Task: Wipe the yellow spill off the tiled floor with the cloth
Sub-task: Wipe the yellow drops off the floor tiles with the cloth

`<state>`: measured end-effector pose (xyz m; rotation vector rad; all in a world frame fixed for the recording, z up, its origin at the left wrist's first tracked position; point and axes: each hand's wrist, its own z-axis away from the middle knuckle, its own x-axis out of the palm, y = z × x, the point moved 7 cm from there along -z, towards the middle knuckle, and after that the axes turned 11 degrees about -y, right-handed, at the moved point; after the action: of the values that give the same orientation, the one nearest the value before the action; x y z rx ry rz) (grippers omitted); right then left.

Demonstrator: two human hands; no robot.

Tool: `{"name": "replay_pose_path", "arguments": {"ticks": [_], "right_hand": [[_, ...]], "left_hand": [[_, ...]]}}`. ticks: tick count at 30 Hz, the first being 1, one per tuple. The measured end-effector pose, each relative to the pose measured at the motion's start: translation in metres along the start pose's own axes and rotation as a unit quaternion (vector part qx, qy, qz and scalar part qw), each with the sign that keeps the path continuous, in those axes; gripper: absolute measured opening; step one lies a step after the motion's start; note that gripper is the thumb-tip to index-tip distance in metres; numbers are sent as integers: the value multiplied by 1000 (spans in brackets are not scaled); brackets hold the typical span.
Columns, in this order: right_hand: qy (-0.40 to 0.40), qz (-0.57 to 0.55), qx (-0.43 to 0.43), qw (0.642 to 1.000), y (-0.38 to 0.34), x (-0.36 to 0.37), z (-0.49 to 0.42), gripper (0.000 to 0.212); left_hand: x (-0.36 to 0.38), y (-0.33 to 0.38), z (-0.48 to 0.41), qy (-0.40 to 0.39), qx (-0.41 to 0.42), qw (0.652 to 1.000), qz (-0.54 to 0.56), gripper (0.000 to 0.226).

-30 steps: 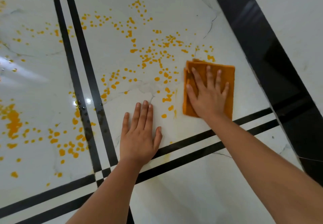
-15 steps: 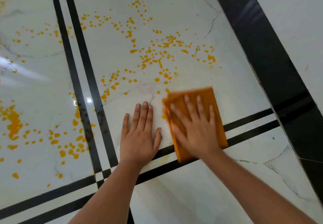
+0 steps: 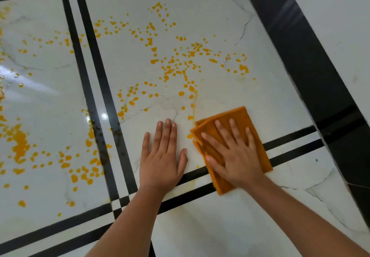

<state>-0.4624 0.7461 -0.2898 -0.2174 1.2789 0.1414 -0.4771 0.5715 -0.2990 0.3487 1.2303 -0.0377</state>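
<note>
The folded orange cloth (image 3: 243,117) is best held flat under even pressure and swept through the yellow spill (image 3: 180,66), whose drops lie beyond and left of it on the tiled floor (image 3: 200,6) (a faint streak (image 3: 194,104) is smeared just beyond). The right hand (image 3: 236,156) is pressed on the cloth, fingers spread straight; the left hand (image 3: 162,160) is laid flat just beside it, holding nothing.

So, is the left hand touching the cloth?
No, the left hand lies flat on bare tile, apart from the cloth.
</note>
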Motion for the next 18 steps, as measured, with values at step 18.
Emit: {"name": "replay_pose_path", "arguments": {"ticks": [18], "right_hand": [[36, -46, 101, 993, -17, -25, -96, 56]], "left_hand": [[-6, -14, 3, 16, -29, 999, 32, 67]]}}
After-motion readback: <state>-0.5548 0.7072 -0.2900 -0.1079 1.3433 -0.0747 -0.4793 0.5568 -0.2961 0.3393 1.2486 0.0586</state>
